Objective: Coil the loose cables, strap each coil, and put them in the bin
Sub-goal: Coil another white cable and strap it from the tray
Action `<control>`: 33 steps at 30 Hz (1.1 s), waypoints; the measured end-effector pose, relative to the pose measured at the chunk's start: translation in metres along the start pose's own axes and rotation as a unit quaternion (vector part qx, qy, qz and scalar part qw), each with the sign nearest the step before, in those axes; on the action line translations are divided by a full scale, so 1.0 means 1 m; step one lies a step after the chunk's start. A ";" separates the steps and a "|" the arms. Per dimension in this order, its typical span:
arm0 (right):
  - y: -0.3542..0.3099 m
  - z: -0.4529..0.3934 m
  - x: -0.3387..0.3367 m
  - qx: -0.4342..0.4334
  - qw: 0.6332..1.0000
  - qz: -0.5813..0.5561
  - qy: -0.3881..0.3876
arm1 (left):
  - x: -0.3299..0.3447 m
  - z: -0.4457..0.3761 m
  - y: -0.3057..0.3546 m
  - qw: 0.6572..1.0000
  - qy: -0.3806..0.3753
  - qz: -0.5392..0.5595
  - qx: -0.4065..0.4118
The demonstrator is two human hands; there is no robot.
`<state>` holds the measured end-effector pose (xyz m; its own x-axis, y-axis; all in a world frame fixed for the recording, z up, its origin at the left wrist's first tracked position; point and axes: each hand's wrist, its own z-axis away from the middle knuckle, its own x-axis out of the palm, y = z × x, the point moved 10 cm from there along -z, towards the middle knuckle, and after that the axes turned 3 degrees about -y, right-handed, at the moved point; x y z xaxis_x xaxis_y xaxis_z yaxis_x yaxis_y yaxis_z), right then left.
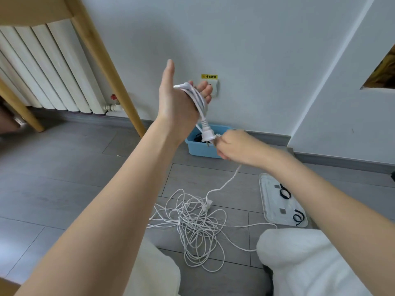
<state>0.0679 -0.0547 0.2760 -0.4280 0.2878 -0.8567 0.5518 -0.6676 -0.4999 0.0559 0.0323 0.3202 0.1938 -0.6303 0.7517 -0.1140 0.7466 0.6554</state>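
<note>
head view, looking down past two bare forearms at a grey tiled floor (64, 178). the left hand (177, 103) is raised in front of the white wall (256, 50), thumb straight up and fingers loosely curled, with several turns of thin white power cable (196, 97) wound around the palm and fingers. the cable's white plastic plug (207, 135) hangs down below that hand. the right hand (237, 146) sits lower and just beside the plug, fingers curled tight and pinching the same white cable; from under this hand the cable drops to the floor and runs into a loose tangled heap of white cable (196, 227) lying between the person's knees in pale trousers (299, 263). a second small white plug (208, 205) lies at the top edge of the heap.

behind the hands, against the wall, stands a light blue plastic bin (201, 149) with something dark inside; what it is cannot be told. right of the heap a clear flat plastic tray (265, 201) lies on the floor, holding two black loop straps (285, 193). on the wall above the bin is a white wall socket (214, 90) with a yellow warning label (209, 76). at left are a white ribbed radiator (42, 67) and light wooden furniture legs (106, 67).
</note>
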 end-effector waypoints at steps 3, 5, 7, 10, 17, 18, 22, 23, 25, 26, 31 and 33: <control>-0.012 0.013 -0.040 -0.064 0.995 0.015 0.070 | -0.003 -0.004 -0.019 0.956 0.008 -0.293 -0.025; -0.012 0.019 -0.050 -0.080 0.994 0.026 0.072 | 0.006 0.000 -0.047 0.894 -0.065 -0.441 -0.042; -0.009 0.025 -0.057 -0.081 0.992 0.038 0.085 | 0.014 0.012 -0.082 0.859 -0.136 -0.484 -0.098; -0.006 0.035 -0.088 -0.091 0.980 0.002 0.176 | 0.031 0.027 -0.108 0.870 -0.212 -0.398 -0.200; 0.057 0.048 -0.122 0.020 0.918 -0.265 0.294 | 0.081 0.045 -0.102 0.886 -0.306 -0.291 -0.191; 0.063 0.044 -0.108 0.046 0.910 -0.321 0.257 | 0.084 0.045 -0.099 0.899 -0.306 -0.248 -0.191; 0.064 0.022 -0.041 0.101 0.925 -0.358 0.081 | 0.070 0.027 -0.075 0.957 -0.236 -0.045 -0.165; 0.062 0.019 -0.028 0.115 0.942 -0.313 0.044 | 0.061 0.020 -0.063 0.970 -0.204 -0.011 -0.135; 0.056 0.015 -0.007 0.128 0.972 -0.197 -0.018 | 0.043 0.012 -0.041 0.985 -0.157 0.023 -0.074; 0.051 0.013 0.000 0.119 0.982 -0.143 -0.039 | 0.036 0.010 -0.035 0.989 -0.138 0.003 -0.060; -0.001 0.015 -0.013 -0.033 0.999 0.028 0.003 | -0.005 0.007 -0.058 0.921 -0.069 -0.357 -0.142; -0.003 0.017 -0.037 -0.051 0.996 0.052 0.051 | -0.011 0.017 -0.080 0.835 -0.124 -0.501 -0.191</control>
<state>0.0699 -0.0745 0.3110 -0.2928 0.2926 -0.9103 0.6616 -0.6253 -0.4138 0.0463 -0.0237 0.2607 -0.2073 -0.9687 -0.1363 0.3118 -0.1975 0.9294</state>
